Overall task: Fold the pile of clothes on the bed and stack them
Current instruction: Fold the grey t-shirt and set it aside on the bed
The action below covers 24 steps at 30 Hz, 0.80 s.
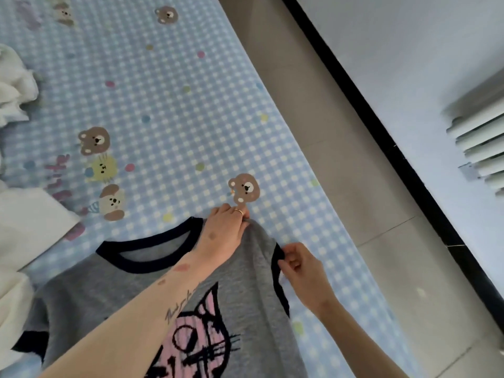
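So the grey cat-print top [245, 290] is lying flat on the checked bed sheet [169, 85]. Left hand [223, 233] grips its shoulder, fingers curled into the fabric. Right hand [300, 268] pinches the dark sleeve trim [276, 271]. White clothes [16, 88] are piled at the left edge.

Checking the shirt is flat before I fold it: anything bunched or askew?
Mostly flat. Only the grey cat shirt shoulder is bunched where the left hand pinches it; the right hand holds the navy sleeve trim.
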Each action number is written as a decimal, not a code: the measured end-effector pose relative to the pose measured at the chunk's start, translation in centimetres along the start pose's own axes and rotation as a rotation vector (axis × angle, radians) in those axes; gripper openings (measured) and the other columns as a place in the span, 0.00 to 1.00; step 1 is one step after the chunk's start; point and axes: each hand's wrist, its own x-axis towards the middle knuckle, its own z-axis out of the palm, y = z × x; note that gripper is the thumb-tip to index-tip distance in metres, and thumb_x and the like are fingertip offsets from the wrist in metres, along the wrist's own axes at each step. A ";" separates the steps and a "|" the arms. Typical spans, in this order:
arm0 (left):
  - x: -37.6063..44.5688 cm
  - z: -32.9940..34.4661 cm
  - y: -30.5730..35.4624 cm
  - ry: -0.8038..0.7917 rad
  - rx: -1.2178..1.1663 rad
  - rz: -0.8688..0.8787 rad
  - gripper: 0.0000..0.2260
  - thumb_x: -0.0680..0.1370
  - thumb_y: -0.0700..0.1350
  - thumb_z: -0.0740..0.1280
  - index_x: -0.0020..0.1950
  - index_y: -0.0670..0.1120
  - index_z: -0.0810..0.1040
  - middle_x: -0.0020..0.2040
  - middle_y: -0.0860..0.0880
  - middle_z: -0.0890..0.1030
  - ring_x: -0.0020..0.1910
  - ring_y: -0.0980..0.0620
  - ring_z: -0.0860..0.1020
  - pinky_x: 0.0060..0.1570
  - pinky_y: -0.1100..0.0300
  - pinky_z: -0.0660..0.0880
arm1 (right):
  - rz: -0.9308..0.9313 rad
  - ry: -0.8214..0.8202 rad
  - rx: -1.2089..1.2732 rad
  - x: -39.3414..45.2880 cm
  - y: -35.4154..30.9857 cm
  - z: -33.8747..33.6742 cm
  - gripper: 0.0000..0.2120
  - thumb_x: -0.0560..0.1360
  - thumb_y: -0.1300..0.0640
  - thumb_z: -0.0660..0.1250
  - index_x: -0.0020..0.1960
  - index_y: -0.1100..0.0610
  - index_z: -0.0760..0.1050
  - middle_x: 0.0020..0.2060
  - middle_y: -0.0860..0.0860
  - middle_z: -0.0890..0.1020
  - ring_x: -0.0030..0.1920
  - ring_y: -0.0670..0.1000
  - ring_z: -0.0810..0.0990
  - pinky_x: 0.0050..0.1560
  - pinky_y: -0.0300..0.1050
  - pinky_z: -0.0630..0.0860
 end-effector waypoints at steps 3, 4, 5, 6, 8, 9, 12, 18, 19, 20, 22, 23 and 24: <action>0.4 0.4 0.8 0.016 0.000 -0.013 0.03 0.80 0.46 0.60 0.49 0.49 0.73 0.43 0.52 0.79 0.45 0.50 0.74 0.48 0.56 0.66 | 0.068 0.205 0.022 0.0 0.1 -1.4 0.09 0.75 0.63 0.63 0.45 0.48 0.75 0.37 0.45 0.81 0.37 0.41 0.79 0.34 0.31 0.73; 0.4 0.6 0.9 0.024 0.003 -0.022 0.03 0.80 0.46 0.60 0.49 0.49 0.73 0.43 0.52 0.79 0.45 0.50 0.73 0.48 0.56 0.65 | 0.072 0.254 0.059 -0.1 0.0 -1.8 0.10 0.75 0.63 0.61 0.45 0.47 0.74 0.37 0.45 0.81 0.36 0.41 0.79 0.33 0.31 0.73; 0.3 0.8 0.9 0.030 0.006 -0.031 0.03 0.80 0.46 0.60 0.49 0.49 0.73 0.44 0.52 0.79 0.45 0.50 0.73 0.48 0.56 0.65 | 0.065 0.291 0.100 -0.3 -0.1 -2.1 0.10 0.76 0.62 0.60 0.46 0.47 0.74 0.36 0.46 0.81 0.35 0.41 0.80 0.33 0.31 0.73; 0.2 1.0 0.8 0.033 0.007 -0.045 0.03 0.80 0.46 0.60 0.49 0.49 0.73 0.44 0.51 0.79 0.46 0.49 0.73 0.48 0.55 0.65 | 0.056 0.309 0.137 -0.5 -0.2 -2.1 0.09 0.78 0.61 0.59 0.48 0.48 0.73 0.36 0.47 0.82 0.33 0.42 0.81 0.33 0.31 0.74; 0.0 1.1 0.8 0.024 0.015 -0.078 0.05 0.80 0.46 0.59 0.51 0.49 0.74 0.46 0.51 0.79 0.48 0.49 0.73 0.49 0.55 0.65 | 0.049 0.270 0.153 -1.1 -0.3 -1.7 0.04 0.79 0.58 0.61 0.52 0.50 0.71 0.38 0.47 0.81 0.33 0.45 0.82 0.35 0.36 0.77; 0.0 1.1 0.8 0.016 0.027 -0.084 0.05 0.80 0.46 0.59 0.52 0.48 0.74 0.47 0.51 0.79 0.48 0.49 0.73 0.49 0.55 0.65 | 0.056 0.223 0.108 -1.5 -0.2 -1.3 0.04 0.79 0.56 0.63 0.53 0.51 0.71 0.40 0.46 0.80 0.34 0.45 0.82 0.38 0.40 0.78; -0.2 1.0 0.9 0.006 0.042 -0.074 0.06 0.80 0.45 0.59 0.53 0.48 0.74 0.48 0.51 0.79 0.49 0.49 0.73 0.50 0.55 0.65 | 0.097 0.120 -0.106 -2.7 0.6 -0.5 0.09 0.76 0.48 0.66 0.54 0.50 0.71 0.42 0.43 0.80 0.42 0.41 0.79 0.44 0.41 0.75; 0.1 0.5 2.8 -0.139 0.097 0.154 0.15 0.81 0.52 0.55 0.64 0.48 0.72 0.60 0.49 0.73 0.59 0.48 0.70 0.60 0.54 0.63 | 0.090 0.029 -0.422 -5.4 1.1 1.0 0.14 0.72 0.41 0.68 0.46 0.48 0.68 0.41 0.42 0.76 0.47 0.45 0.72 0.44 0.42 0.71; 0.2 0.5 3.4 -0.214 0.116 0.229 0.16 0.80 0.54 0.57 0.64 0.48 0.71 0.60 0.49 0.72 0.60 0.48 0.68 0.62 0.54 0.62 | 0.093 0.026 -0.469 -5.8 1.0 1.2 0.15 0.71 0.40 0.68 0.46 0.48 0.68 0.42 0.42 0.75 0.48 0.46 0.71 0.45 0.41 0.70; 0.2 0.5 4.0 -0.276 0.135 0.289 0.16 0.79 0.55 0.59 0.63 0.48 0.72 0.60 0.50 0.71 0.61 0.48 0.67 0.63 0.54 0.60 | 0.096 0.018 -0.505 -6.2 1.0 1.4 0.15 0.72 0.39 0.67 0.46 0.48 0.69 0.44 0.43 0.74 0.49 0.46 0.70 0.46 0.41 0.70; 0.1 0.6 4.8 -0.323 0.156 0.348 0.11 0.79 0.51 0.61 0.58 0.48 0.72 0.57 0.50 0.72 0.59 0.49 0.67 0.62 0.56 0.60 | 0.093 0.003 -0.521 -6.8 1.0 1.7 0.12 0.73 0.41 0.66 0.46 0.49 0.71 0.47 0.44 0.71 0.50 0.47 0.70 0.48 0.40 0.71; 0.1 0.6 5.1 -0.314 0.132 0.345 0.08 0.80 0.50 0.60 0.56 0.48 0.71 0.55 0.50 0.74 0.57 0.49 0.69 0.61 0.56 0.61 | 0.084 0.007 -0.487 -7.0 1.2 1.8 0.10 0.75 0.43 0.66 0.45 0.50 0.71 0.48 0.45 0.70 0.49 0.47 0.71 0.47 0.40 0.72; 0.1 0.4 5.5 -0.284 0.076 0.327 0.05 0.80 0.49 0.59 0.53 0.48 0.70 0.51 0.50 0.75 0.54 0.50 0.71 0.59 0.55 0.63 | 0.080 0.024 -0.422 -7.3 1.4 1.8 0.09 0.76 0.46 0.65 0.45 0.50 0.70 0.48 0.45 0.70 0.46 0.46 0.73 0.45 0.40 0.73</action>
